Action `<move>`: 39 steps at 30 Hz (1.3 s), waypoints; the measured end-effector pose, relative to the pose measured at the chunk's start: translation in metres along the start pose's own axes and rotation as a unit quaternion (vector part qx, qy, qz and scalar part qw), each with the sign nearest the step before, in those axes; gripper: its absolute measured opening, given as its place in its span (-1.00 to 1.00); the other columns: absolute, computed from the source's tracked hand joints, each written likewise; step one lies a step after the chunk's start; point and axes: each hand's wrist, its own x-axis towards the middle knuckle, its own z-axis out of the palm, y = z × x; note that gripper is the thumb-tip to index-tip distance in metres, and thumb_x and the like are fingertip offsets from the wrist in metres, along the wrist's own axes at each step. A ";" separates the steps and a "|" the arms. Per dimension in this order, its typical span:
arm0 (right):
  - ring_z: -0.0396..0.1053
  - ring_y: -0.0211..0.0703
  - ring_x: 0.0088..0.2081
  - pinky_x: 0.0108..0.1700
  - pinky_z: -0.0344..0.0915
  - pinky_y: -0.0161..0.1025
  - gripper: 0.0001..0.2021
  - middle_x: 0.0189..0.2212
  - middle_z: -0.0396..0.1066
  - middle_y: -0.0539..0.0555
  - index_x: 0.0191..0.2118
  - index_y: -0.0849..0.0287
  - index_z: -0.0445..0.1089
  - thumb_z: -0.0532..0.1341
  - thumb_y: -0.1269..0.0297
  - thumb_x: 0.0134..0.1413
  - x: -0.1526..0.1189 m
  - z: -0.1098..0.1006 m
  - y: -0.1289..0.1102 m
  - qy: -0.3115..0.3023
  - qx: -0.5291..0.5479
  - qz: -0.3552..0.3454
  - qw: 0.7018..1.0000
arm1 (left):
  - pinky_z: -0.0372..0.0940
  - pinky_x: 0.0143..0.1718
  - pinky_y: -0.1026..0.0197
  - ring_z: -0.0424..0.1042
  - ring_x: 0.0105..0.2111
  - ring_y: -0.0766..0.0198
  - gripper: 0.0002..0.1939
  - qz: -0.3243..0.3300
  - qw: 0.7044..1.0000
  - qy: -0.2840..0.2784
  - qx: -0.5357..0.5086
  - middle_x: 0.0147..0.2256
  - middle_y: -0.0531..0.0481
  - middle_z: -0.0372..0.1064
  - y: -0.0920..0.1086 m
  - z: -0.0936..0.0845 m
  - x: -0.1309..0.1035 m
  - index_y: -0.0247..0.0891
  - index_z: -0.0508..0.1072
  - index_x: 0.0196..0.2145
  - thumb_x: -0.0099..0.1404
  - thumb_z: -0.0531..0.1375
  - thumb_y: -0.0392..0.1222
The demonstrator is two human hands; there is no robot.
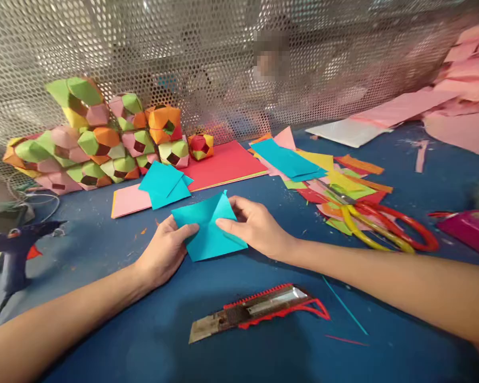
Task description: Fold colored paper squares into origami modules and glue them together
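A creased square of turquoise paper point(213, 242) is held up between both hands above the blue table. My left hand point(165, 247) pinches its left edge, thumb on top and fingers behind. On the right side, my right hand point(259, 229) grips the same sheet with its thumb pressed near the central crease. A small tab sticks up at the paper's top edge. Just beyond lie more turquoise squares point(163, 183) on a pink paper stack point(131, 201). Nearer to me rests a utility knife point(259, 308) with a red-edged body, its blade pointing left.
Folded paper balls point(104, 143) are piled at the back left against a perforated metal screen point(223, 64). Red-and-yellow-handled scissors point(367, 218) lie on coloured scraps at right. A dark glue gun point(16, 250) stands at left. Red sheets point(223, 165) and a magenta object point(469, 231) are also present.
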 end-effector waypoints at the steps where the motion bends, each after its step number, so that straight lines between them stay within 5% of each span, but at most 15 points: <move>1: 0.15 -0.37 -0.47 -0.45 0.18 -0.38 -0.87 -0.49 0.24 -0.07 -0.38 0.20 0.23 0.20 0.30 0.01 -0.002 0.001 0.000 -0.007 0.003 -0.007 1.000 | 0.31 -0.07 0.10 0.46 -0.17 0.17 -0.75 -0.002 1.000 0.003 0.000 -0.21 -0.04 0.50 0.000 0.000 0.000 -0.28 0.45 -0.21 0.12 0.19 -0.41; 9: 0.00 -0.40 -0.53 -0.53 0.07 -0.42 -0.80 -0.59 0.06 -0.13 -0.50 0.17 0.13 0.18 0.31 0.03 -0.008 0.003 -0.001 -0.013 -0.045 -0.045 0.998 | 0.35 -0.13 0.08 0.48 -0.23 0.15 -0.78 -0.004 0.999 0.023 0.023 -0.26 -0.05 0.51 -0.002 -0.002 -0.001 -0.30 0.43 -0.26 0.08 0.24 -0.40; 17: 0.03 -0.39 -0.54 -0.53 0.11 -0.41 -0.81 -0.58 0.11 -0.11 -0.48 0.18 0.16 0.18 0.26 0.05 -0.008 0.003 0.000 -0.021 -0.045 -0.024 0.999 | 0.35 -0.12 0.06 0.48 -0.22 0.14 -0.63 0.002 1.000 0.007 0.022 -0.19 -0.08 0.50 -0.004 -0.003 0.000 -0.29 0.41 -0.14 0.05 0.25 -0.43; 28: -0.05 -0.39 -0.56 -0.55 0.02 -0.41 -0.78 -0.62 0.01 -0.13 -0.48 0.18 0.17 0.18 0.22 0.06 -0.011 0.003 0.000 0.002 -0.139 -0.059 0.989 | 0.38 -0.26 0.15 0.50 -0.37 0.22 -0.78 -0.006 0.998 0.037 0.058 -0.36 -0.01 0.51 -0.005 -0.005 -0.001 -0.29 0.38 -0.28 0.07 0.28 -0.33; 39: 0.01 -0.38 -0.52 -0.50 0.07 -0.40 -0.76 -0.57 0.04 -0.12 -0.47 0.16 0.13 0.17 0.17 0.08 -0.011 0.003 -0.002 -0.012 -0.082 -0.046 0.995 | 0.36 -0.25 0.13 0.47 -0.34 0.21 -0.75 0.004 0.998 0.027 0.057 -0.30 -0.02 0.50 -0.005 -0.002 -0.003 -0.27 0.41 -0.24 0.07 0.24 -0.36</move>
